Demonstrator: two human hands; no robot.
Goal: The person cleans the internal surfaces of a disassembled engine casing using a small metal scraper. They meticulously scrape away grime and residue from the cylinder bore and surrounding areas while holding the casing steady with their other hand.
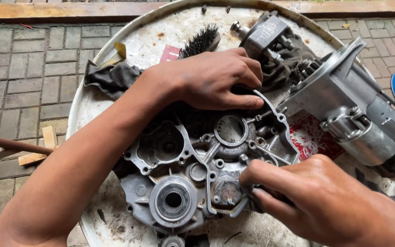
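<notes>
Head view shows both hands, left hand [216, 80] and right hand [314, 196], pressed closed on opposite rims of a grey cast-metal engine crankcase half [193, 169] lying on the round white tabletop [88, 105]; it looks heavy, rigid, greasy, best gripped by its edges.

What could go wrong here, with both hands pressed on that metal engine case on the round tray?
The left hand and right hand press on the engine case, whose thin rim might nip a finger. The heavy grey engine part sits close to the tray's edge, so a bump could tip it off. The wire brush and dark rag lie close by and could snag.
</notes>
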